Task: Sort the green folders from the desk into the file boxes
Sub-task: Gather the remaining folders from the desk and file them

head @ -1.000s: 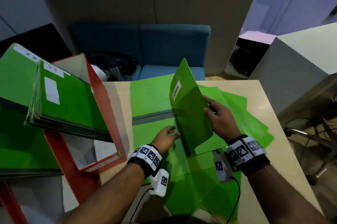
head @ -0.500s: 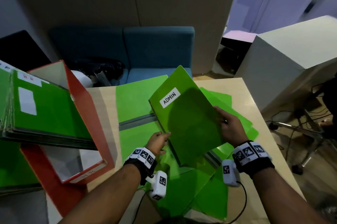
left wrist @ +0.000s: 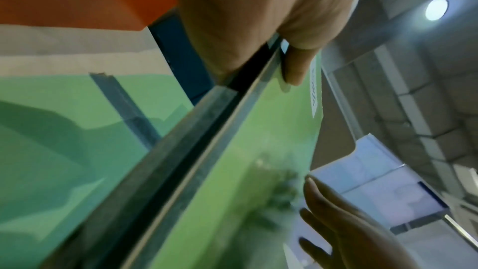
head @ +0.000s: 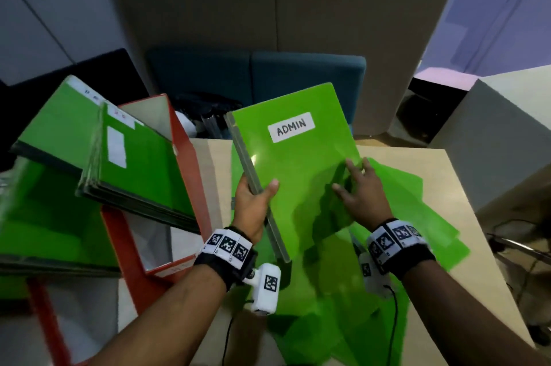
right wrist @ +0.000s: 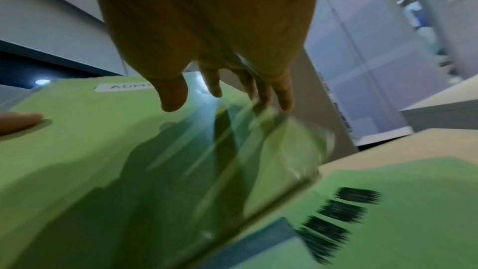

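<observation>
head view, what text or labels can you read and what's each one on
"ADMIN": white label on the held green folder.
Small labels on the folders in the red file box: too blurred to read.
Label on the box's near end: unreadable.
Square wrist-band markers: patterns, not text.

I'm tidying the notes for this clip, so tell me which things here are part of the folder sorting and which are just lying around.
Part of the job:
- ADMIN folder, gripped at its spine by the left hand
- right hand, open against its cover
- loose green folders on the desk
- red file box with folders leaning in it

Just lying about:
- blue sofa
- white cabinet
</observation>
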